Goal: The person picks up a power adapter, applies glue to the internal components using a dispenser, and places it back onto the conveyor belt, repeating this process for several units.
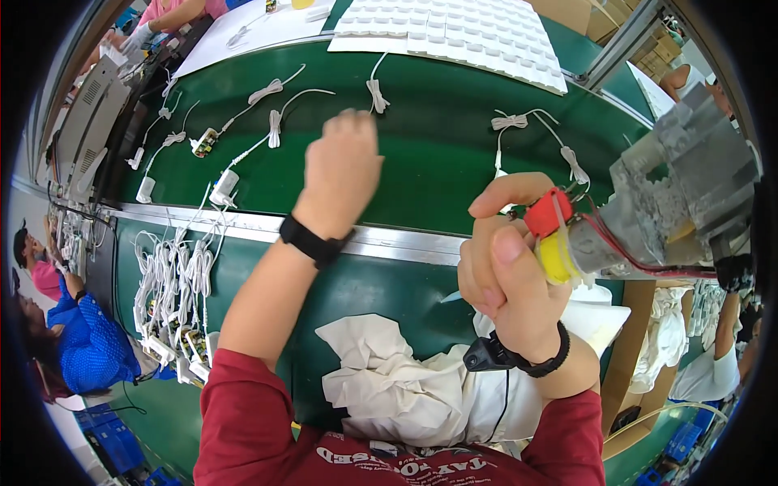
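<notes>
My left hand, a dark band on its wrist, reaches over the green belt with its fingers curled down. Just beyond its knuckles lies a tied white cable; what the fingers hold beneath the palm is hidden. My right hand is raised at the right with its fingers bent and thumb pressed in, close to a red switch-like block and a yellow ring on the end of a grey cylindrical device. Whatever sits inside this grip cannot be made out. Behind it a white cable runs down the belt.
Corded white adapters and a bare circuit board lie on the belt's left. A cable bunch hangs over the metal rail. Crumpled white cloth lies before me. White trays stand at the far side. Co-workers sit left.
</notes>
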Action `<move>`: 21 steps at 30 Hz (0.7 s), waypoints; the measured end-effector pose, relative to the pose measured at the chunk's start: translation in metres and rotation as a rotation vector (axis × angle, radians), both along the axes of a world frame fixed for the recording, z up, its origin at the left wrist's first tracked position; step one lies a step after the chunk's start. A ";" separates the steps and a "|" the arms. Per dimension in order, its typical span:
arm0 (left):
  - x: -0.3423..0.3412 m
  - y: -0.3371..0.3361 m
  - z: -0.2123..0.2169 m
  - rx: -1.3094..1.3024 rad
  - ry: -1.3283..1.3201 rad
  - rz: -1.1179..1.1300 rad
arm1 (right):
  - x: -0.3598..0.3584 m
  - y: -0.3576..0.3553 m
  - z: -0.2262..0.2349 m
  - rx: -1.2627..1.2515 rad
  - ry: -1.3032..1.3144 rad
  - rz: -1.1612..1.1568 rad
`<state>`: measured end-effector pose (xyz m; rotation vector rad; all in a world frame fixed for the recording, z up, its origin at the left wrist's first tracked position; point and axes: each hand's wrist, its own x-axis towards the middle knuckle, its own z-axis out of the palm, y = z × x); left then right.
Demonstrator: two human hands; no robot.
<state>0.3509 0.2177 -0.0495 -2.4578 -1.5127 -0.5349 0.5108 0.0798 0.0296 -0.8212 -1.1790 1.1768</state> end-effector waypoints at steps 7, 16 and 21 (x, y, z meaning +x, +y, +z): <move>-0.032 -0.018 -0.015 -0.851 -0.653 -0.061 | -0.004 0.000 -0.006 -0.001 -0.049 -0.044; 0.018 -0.114 -0.067 -1.792 -1.472 -0.421 | 0.015 0.025 -0.043 -0.028 -0.031 -0.137; 0.019 -0.113 -0.079 -1.846 -1.362 -0.573 | 0.013 0.034 -0.052 -0.028 -0.002 -0.143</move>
